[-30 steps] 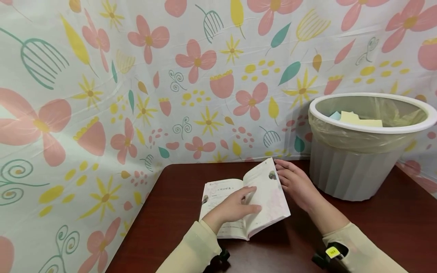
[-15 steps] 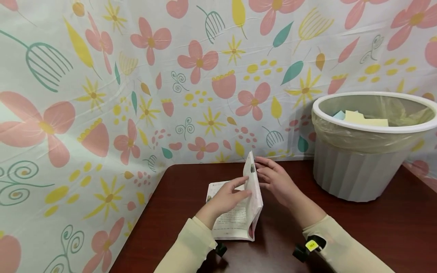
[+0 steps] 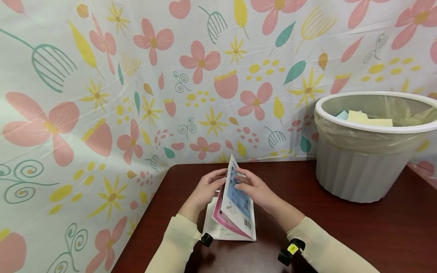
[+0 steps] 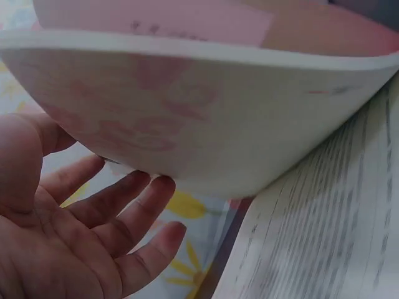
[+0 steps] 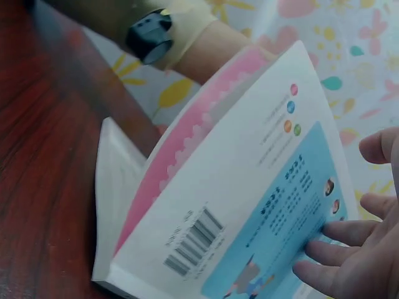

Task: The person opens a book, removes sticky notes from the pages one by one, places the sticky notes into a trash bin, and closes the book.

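Observation:
A paperback book (image 3: 235, 218) stands partly open on the table, its back cover raised and leaning over the flat printed pages (image 4: 312, 205). Blue print and a barcode mark the back cover (image 5: 249, 205), and a pink scalloped inside sheet (image 5: 181, 143) shows behind it. My left hand (image 3: 201, 193) is on the left of the raised part; in the left wrist view its outstretched fingertips meet the edge of the lifted pages (image 4: 156, 112). My right hand (image 3: 257, 191) has its fingers laid against the back cover, thumb apart.
A grey bin (image 3: 351, 170) with a white rim and clear liner stands on the right of the dark red table (image 3: 358, 235). Yellow and blue paper pieces (image 3: 368, 119) lie inside it. A flowered curtain (image 3: 211, 94) rises behind the table.
The book's right part has swung up and over to the left, bringing the back cover into sight. My left hand has drawn back leftward; my right hand has followed the cover left.

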{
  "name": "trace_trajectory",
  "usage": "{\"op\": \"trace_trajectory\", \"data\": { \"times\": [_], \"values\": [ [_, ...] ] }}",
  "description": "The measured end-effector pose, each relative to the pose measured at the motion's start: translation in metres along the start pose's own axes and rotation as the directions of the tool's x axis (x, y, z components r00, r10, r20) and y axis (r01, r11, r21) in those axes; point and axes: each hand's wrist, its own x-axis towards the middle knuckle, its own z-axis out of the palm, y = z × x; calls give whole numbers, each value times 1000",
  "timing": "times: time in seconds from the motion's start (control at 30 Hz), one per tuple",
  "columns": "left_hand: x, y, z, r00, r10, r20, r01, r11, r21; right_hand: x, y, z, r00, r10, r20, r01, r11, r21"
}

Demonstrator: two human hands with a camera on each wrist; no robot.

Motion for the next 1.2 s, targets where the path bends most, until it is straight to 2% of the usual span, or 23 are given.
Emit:
{"op": "trace_trajectory", "data": {
  "times": [0.17, 0.33, 0.43, 0.6, 0.83, 1.07, 1.2],
  "values": [
    [-1, -8, -15, 997, -46, -63, 40, 994, -98, 3, 9, 12, 1000, 12, 11, -11, 997, -80],
    [1, -18, -25, 992, -85, -94, 72, 988, -138, 3, 15, 19, 994, 99, 50, -93, 989, -118],
    [3, -24, -30, 987, -122, -104, 108, 986, -124, 3, 18, 21, 987, 122, 101, -109, 986, -127],
    [4, -34, -35, 975, -194, -104, 184, 978, -98, 2, 24, 23, 973, 111, 204, -65, 974, -219],
    [4, -44, -33, 963, -246, -110, 250, 968, 24, 0, 31, 24, 942, 143, 305, -32, 940, -340],
    [6, -50, -26, 963, -249, -101, 257, 963, 78, -3, 31, 21, 935, 164, 315, -15, 905, -425],
    [7, -51, -19, 968, -236, -83, 243, 966, 90, -5, 28, 15, 934, 176, 312, -24, 900, -436]
  ]
}}
